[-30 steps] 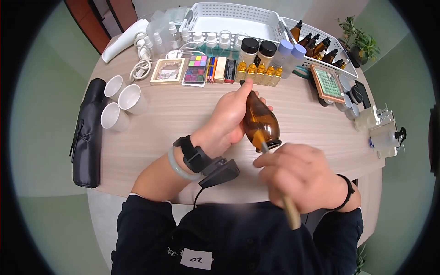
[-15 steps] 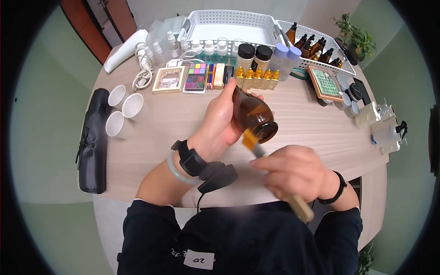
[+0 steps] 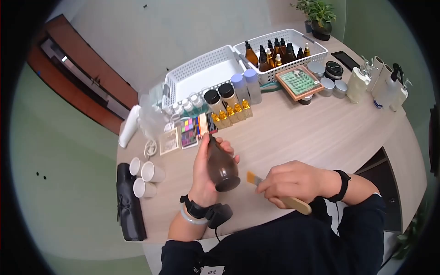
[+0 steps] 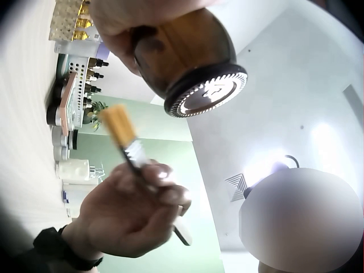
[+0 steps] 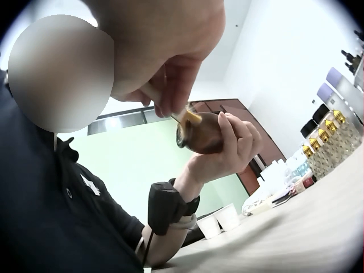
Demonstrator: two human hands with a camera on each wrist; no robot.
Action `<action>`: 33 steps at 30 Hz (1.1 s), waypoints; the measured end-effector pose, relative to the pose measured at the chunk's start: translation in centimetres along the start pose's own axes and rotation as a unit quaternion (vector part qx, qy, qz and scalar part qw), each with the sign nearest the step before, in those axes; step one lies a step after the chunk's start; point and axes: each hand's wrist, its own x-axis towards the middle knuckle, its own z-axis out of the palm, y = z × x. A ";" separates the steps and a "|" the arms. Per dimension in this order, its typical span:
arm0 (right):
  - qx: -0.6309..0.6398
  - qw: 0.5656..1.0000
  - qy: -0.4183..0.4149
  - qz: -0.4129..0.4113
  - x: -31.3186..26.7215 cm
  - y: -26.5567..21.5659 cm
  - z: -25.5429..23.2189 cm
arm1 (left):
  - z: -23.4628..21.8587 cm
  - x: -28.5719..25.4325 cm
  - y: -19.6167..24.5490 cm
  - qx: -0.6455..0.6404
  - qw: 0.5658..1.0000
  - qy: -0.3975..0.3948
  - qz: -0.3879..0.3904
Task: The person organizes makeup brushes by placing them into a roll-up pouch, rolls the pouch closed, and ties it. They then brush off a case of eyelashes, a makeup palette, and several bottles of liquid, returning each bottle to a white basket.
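My left hand (image 3: 200, 173) grips an amber glass bottle (image 3: 222, 164) around its side, narrow neck pointing away and base toward me. In the left wrist view the bottle's ridged round base (image 4: 207, 98) faces outward. A flat brush (image 3: 297, 204) with a light wooden handle and orange bristles is held in my right hand (image 3: 293, 179), pinched near its metal collar. Its bristles (image 4: 118, 125) point toward the bottle's base, with a small gap between them in the head view. The right wrist view has the bristles overlapping the bottle (image 5: 206, 135).
White paper cups (image 3: 152, 172) and a black roll-up case (image 3: 130, 215) lie at left. Gold-capped vials (image 3: 231, 114), jars and a colour palette (image 3: 188, 132) line the back. White baskets (image 3: 280, 43) hold dropper bottles. Pump bottles (image 3: 359, 82) stand at right.
The head view has turned and tilted, shifting the table's contents. The brush, earlier up against the bottle's base end, now sits a little right of it. Both hands keep their holds.
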 end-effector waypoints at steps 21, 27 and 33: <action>0.187 0.781 0.465 0.374 -19.1 1.1 -7.5 | 20.2 18.2 8.6 0.681 0.637 0.058 0.356; 0.242 0.754 0.472 0.388 -19.5 1.3 -7.9 | 19.2 26.8 8.4 0.704 0.626 0.099 0.320; 0.244 0.754 0.456 0.404 -19.5 1.0 -8.3 | 17.2 30.7 7.9 0.731 0.617 0.115 0.267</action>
